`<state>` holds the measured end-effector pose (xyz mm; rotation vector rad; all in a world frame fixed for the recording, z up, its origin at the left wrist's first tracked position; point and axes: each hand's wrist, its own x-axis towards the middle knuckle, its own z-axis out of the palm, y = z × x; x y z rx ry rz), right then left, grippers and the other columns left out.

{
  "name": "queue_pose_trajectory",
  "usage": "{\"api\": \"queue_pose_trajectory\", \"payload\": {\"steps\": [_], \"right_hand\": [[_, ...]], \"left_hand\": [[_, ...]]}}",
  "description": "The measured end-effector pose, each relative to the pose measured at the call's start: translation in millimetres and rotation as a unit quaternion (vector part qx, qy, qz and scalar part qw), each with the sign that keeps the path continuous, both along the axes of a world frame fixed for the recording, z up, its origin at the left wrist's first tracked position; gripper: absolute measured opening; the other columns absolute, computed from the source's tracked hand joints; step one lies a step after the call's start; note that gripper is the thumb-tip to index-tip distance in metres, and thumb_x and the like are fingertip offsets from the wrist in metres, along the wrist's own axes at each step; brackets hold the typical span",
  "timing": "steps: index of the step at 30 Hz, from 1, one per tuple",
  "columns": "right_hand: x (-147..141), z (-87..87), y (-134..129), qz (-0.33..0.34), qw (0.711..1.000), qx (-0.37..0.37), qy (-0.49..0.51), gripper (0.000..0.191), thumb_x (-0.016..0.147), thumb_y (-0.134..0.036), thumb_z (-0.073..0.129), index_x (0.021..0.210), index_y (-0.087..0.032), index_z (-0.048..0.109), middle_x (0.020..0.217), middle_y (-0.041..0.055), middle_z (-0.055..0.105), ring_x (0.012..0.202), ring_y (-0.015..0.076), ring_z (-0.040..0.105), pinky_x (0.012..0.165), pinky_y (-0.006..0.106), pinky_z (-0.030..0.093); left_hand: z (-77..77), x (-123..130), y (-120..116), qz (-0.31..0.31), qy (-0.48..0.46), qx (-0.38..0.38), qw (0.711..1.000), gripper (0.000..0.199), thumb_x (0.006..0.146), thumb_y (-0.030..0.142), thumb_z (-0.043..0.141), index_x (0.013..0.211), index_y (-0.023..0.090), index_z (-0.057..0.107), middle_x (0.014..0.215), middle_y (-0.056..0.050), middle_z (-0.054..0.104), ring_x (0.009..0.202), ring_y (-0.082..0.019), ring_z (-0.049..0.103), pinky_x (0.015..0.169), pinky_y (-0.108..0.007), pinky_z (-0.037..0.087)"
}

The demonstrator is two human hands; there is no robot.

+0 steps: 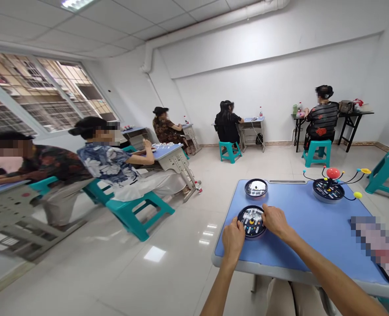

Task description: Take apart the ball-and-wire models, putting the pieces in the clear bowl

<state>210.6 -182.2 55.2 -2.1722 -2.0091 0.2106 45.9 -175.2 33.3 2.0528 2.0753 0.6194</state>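
My left fingers (237,227) and right fingers (267,211) were clenched on opposite sides of a round black disc (252,229), seemingly steadying it within easy reach on the blue table (313,237); a shallow black dish (256,188) and a wire-armed planet model (328,189) sat farther away.

White-walled room (273,74) with a glossy tiled floor (122,272)

A barred window (46,92) is set along the left side, and a ceiling light panel (77,3) is fitted overhead. A white pipe (214,24) is run below the ceiling; teal plastic stools (230,151) and a blue-topped desk (253,119) are placed about, with a black table (355,113) against the far wall.
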Motion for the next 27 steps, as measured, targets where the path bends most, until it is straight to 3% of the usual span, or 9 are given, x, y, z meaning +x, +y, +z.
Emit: {"api": "queue_pose_trajectory", "payload": {"steps": [7,13,22,27], "right_hand": [[13,-1.2,3,-0.020,0.999,-0.012,0.032,0.022,0.089,-0.013,0.040,0.100,-0.014,0.059,0.091,0.0113,0.073,0.085,0.0224,0.067,0.062,0.029,0.029],[55,-3.9,5,-0.059,0.998,0.000,0.027,0.020,0.088,-0.013,0.041,0.089,-0.015,0.061,0.087,0.0109,0.072,0.080,0.0201,0.065,0.058,0.029,0.023],[120,0.6,25,-0.157,0.987,0.006,0.014,0.025,0.091,-0.014,0.042,0.098,-0.011,0.065,0.097,0.0162,0.071,0.088,0.0218,0.066,0.063,0.027,0.032],[137,5.2,43,-0.189,0.982,0.011,0.010,0.030,0.092,-0.015,0.040,0.106,-0.006,0.066,0.104,0.0215,0.070,0.096,0.0256,0.067,0.069,0.028,0.038]], "left_hand": [[-7.3,9,2,-0.022,-0.032,0.004,0.999,0.038,0.093,0.021,0.039,0.114,0.012,0.070,0.095,-0.016,0.076,0.089,-0.025,0.071,0.075,-0.030,0.045],[-6.6,45,12,-0.091,-0.094,-0.003,0.991,0.040,0.096,0.025,0.036,0.114,0.011,0.069,0.100,-0.017,0.075,0.094,-0.026,0.070,0.080,-0.031,0.046],[-8.8,106,33,-0.186,-0.223,-0.012,0.957,0.047,0.096,0.033,0.042,0.135,0.008,0.052,0.088,-0.010,0.074,0.088,-0.022,0.069,0.082,-0.032,0.049],[-7.7,123,43,-0.244,-0.197,0.009,0.950,0.046,0.094,0.034,0.049,0.136,0.016,0.052,0.106,-0.009,0.071,0.094,-0.021,0.067,0.087,-0.032,0.049]]}}
